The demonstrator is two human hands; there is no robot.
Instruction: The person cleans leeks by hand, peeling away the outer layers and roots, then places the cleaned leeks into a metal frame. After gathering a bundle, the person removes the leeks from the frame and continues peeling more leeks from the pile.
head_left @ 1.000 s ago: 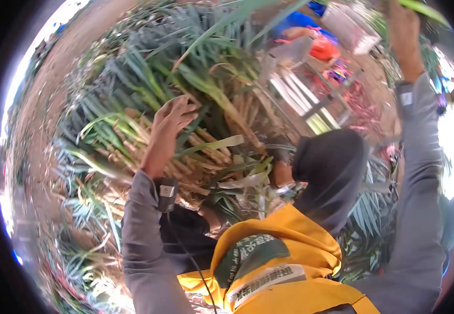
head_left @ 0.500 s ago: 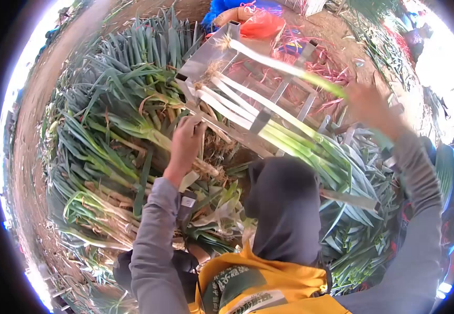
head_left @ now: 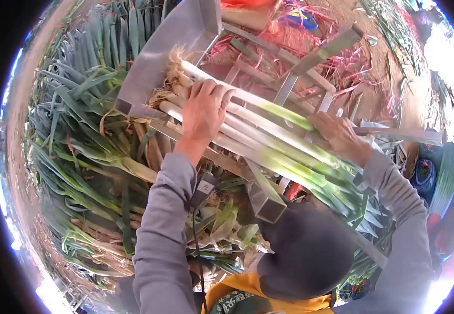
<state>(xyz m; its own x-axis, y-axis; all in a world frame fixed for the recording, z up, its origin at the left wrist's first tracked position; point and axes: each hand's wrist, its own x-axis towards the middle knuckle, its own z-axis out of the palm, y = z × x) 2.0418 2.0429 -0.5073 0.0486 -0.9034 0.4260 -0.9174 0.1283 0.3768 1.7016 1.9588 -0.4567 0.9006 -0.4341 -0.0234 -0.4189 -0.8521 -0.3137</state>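
Several leeks (head_left: 248,133) lie side by side across a metal rack, white stalks to the left and green leaves to the lower right. My left hand (head_left: 204,107) bends over the white stalks near the roots (head_left: 174,78), its fingers closed around the upper ones. At the green part of the uppermost leek (head_left: 274,108), my right hand (head_left: 339,135) grips with curled fingers; its fingertips are partly hidden. The root ends sit beside the rack's upright metal plate (head_left: 169,47).
A large heap of leeks (head_left: 88,131) fills the left side. Square metal posts rise from the rack, one near my head (head_left: 268,201) and one farther off (head_left: 337,44). Pink strings (head_left: 352,68) litter the ground behind. Blue bundles stand at the right (head_left: 426,175).
My right hand has brought a leek down and left onto the others. My left hand has moved from the rack's near edge up onto the stalks. The camera view has shifted closer.
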